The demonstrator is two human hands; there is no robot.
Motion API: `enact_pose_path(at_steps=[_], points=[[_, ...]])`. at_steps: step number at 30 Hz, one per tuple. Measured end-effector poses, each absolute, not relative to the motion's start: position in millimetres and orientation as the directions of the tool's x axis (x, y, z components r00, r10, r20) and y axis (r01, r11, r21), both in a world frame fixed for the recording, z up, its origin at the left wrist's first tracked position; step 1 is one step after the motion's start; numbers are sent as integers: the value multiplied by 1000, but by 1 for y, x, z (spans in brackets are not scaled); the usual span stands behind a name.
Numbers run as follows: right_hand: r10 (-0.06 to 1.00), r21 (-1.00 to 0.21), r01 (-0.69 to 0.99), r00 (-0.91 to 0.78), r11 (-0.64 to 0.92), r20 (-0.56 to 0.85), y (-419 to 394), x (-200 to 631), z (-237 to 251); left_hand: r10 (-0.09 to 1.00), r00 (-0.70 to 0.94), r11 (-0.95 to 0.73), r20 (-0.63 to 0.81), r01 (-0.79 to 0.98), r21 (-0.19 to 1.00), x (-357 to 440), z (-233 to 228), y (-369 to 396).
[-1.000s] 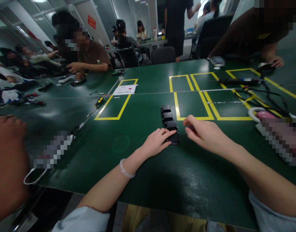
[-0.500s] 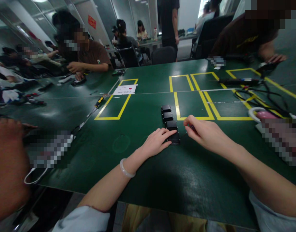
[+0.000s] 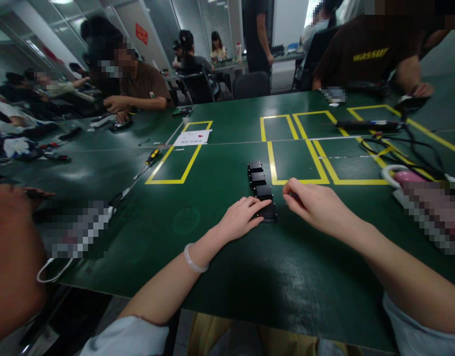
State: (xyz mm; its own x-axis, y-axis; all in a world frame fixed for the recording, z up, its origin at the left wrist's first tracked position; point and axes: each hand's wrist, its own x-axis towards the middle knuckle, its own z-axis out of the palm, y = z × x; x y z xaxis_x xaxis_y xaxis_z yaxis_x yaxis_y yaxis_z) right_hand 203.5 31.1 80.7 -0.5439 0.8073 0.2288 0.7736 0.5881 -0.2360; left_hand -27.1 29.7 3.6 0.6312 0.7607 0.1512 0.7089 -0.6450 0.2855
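Observation:
A row of small black rectangular blocks (image 3: 257, 177) with bright metal studs along their edges stands on the green table. My left hand (image 3: 239, 217) holds the nearest black block (image 3: 270, 213), its index finger along the far side and its thumb at the near side. Just right of the row, my right hand (image 3: 309, 200) is raised slightly, thumb and fingers pinched together. Whatever sits in that pinch is too small or hidden to make out. A gap separates the right fingertips from the blocks.
Yellow tape outlines (image 3: 299, 181) mark the green table (image 3: 212, 262). A yellow-black screwdriver (image 3: 152, 157) and white paper (image 3: 192, 137) lie to the left. Cables (image 3: 409, 148) and a black pen-like tool (image 3: 368, 124) lie right. A co-worker's arm (image 3: 16, 267) is close at left.
My hands and the black blocks stay almost in place; the right hand has shifted very slightly. Across the table, the person at right has leaned back, and the standing person has moved a little.

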Motion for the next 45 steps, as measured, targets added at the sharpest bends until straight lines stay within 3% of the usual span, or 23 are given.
enact_pose_path(at_steps=[21,28,35,45], points=[[819,-257,778,-530,573,222,28,203,82,759,635,-647,145,710,277,-26,6,29],[806,-186,788,-549,587,221,31,205,78,763,632,-642,137,715,275,-26,6,29],[808,-239,774,-540,586,233,28,205,83,761,633,-645,144,713,276,-27,6,28],[806,-215,778,-555,590,204,30,205,81,762,632,-643,143,713,279,-26,5,29]])
